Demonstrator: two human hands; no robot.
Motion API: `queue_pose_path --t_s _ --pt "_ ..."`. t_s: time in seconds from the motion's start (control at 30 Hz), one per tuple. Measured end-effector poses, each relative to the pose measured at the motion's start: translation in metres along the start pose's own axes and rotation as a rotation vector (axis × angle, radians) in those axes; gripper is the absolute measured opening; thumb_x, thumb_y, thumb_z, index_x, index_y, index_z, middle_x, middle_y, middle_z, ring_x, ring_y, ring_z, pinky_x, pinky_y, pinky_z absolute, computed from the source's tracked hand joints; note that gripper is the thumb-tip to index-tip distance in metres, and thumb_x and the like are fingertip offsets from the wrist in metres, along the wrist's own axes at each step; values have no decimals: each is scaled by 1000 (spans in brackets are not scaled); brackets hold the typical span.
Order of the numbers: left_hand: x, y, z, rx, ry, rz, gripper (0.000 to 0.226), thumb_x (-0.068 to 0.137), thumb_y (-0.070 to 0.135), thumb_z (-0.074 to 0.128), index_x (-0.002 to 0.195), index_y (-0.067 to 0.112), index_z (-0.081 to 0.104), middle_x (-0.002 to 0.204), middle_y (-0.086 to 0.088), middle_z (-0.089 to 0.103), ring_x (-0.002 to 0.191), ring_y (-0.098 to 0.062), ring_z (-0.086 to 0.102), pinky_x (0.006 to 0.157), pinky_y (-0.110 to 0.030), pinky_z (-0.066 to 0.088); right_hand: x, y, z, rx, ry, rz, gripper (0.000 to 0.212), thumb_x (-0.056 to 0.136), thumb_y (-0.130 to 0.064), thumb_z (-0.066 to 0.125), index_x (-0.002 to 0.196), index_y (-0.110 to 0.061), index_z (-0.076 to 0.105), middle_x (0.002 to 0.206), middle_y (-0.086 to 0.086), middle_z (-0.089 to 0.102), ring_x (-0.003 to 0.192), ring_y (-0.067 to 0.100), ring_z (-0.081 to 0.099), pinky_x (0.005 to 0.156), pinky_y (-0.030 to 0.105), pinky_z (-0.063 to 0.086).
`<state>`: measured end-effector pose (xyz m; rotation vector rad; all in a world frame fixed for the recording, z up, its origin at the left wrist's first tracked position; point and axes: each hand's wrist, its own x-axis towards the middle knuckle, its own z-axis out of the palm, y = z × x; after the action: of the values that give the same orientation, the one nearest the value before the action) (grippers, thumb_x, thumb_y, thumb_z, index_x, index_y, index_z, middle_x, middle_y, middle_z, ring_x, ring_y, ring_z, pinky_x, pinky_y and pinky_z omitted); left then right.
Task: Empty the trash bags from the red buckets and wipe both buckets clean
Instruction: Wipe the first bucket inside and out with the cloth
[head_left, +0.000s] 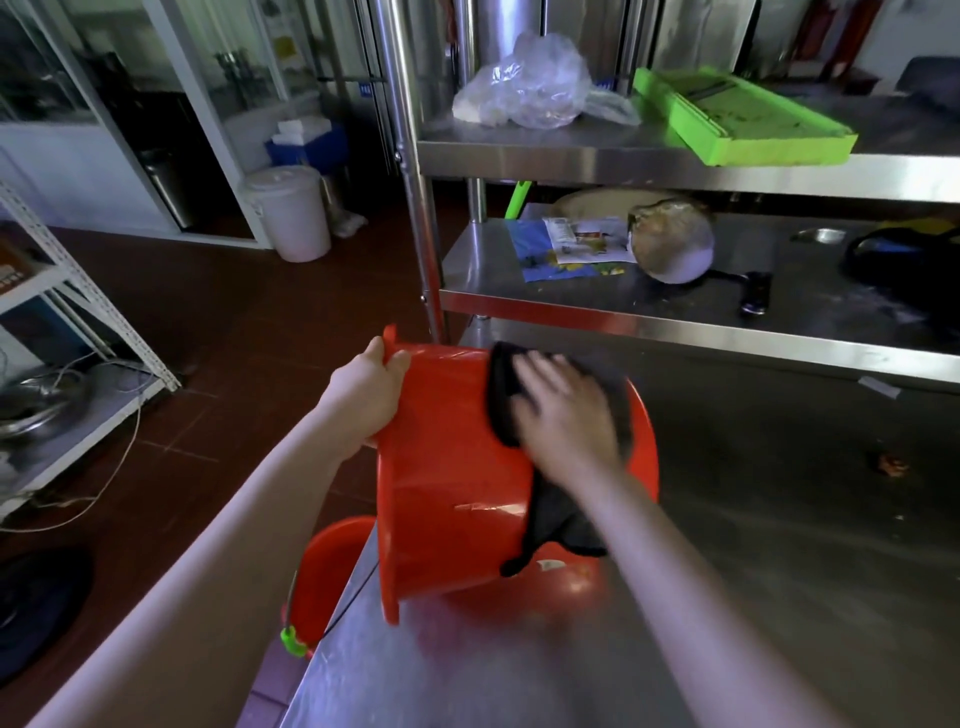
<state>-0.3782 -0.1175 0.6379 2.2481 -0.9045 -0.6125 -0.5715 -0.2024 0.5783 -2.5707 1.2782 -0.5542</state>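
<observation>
A red bucket (447, 467) lies tilted on its side at the left edge of the steel table (753, 571). My left hand (371, 387) grips its rim at the upper left. My right hand (563, 410) presses a dark cloth (558, 519) flat against the bucket's outer wall; the cloth's loose end hangs down below my wrist. A second red bucket (330, 577) stands upright on the floor just left of the table, partly hidden by the table edge and the first bucket. It has a green clip on its handle.
A steel shelf unit (675, 312) rises behind the bucket, holding a clear plastic bag (530, 83), a green slicer (737, 117), papers, a metal bowl and a knife. A white lidded bin (291, 213) stands on the red tiled floor. A white rack (78, 291) is at left.
</observation>
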Motion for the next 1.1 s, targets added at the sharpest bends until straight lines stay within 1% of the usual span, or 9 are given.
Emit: queue_pose_path --t_s 0.1,0.2,0.33,0.5,0.6,0.7,0.83,1.0,1.1 --pt "5 0 -4 15 -11 -23 53 101 48 36 150 29 29 128 -11 50 78 -22 57 41 -29 51 -24 -63 18 22 14 -257 58 92 -43 33 149 -28 33 156 -6 32 145 19 23 116 42 18" --pt "8 -1 -8 9 -29 -26 55 100 48 37 151 31 26 126 -9 49 76 -19 57 38 -29 50 -24 -60 20 45 12 -271 56 95 -44 35 149 -31 32 157 -7 30 147 14 19 118 39 14" --pt "15 1 -12 -36 -67 -75 55 99 50 39 151 34 27 125 -7 53 82 -24 63 41 -32 54 -6 13 6 35 16 -62 53 97 -40 43 148 -29 36 158 -5 29 147 16 21 118 37 14" --pt "26 6 -12 -36 -68 -78 52 99 49 38 148 31 32 106 -1 56 80 -24 64 40 -31 53 18 69 -8 128 -128 254 52 100 -44 32 150 -32 29 160 -10 20 148 13 11 121 41 11" --pt "37 10 -13 11 -70 -96 54 100 48 37 150 30 29 125 -9 50 80 -24 59 42 -31 52 18 22 1 -3 -49 85 54 97 -42 35 150 -31 30 159 -8 24 147 19 18 119 42 15" --pt "49 11 -16 0 -109 -82 47 101 44 37 144 23 39 116 -7 51 80 -25 60 45 -33 53 -1 -57 23 9 15 -212 59 92 -42 38 149 -27 33 156 -3 31 145 21 24 117 44 18" --pt "67 11 -22 -61 -211 -97 39 101 44 39 132 22 50 109 -11 63 86 -28 67 54 -37 58 -1 -87 34 35 55 -249 58 93 -44 38 149 -29 34 155 -4 33 146 17 23 120 41 14" --pt "87 16 -23 -181 -327 -117 34 102 38 41 103 8 54 88 -13 63 69 -26 66 46 -36 57 8 -19 23 38 104 176 53 96 -36 48 148 -29 36 157 -5 29 147 16 20 119 39 13" --pt "103 18 -23 -183 -389 -98 36 103 34 39 112 4 56 96 -15 67 75 -28 68 56 -40 59 8 8 15 67 83 411 52 99 -33 44 149 -29 33 159 -5 24 148 16 13 121 40 8"
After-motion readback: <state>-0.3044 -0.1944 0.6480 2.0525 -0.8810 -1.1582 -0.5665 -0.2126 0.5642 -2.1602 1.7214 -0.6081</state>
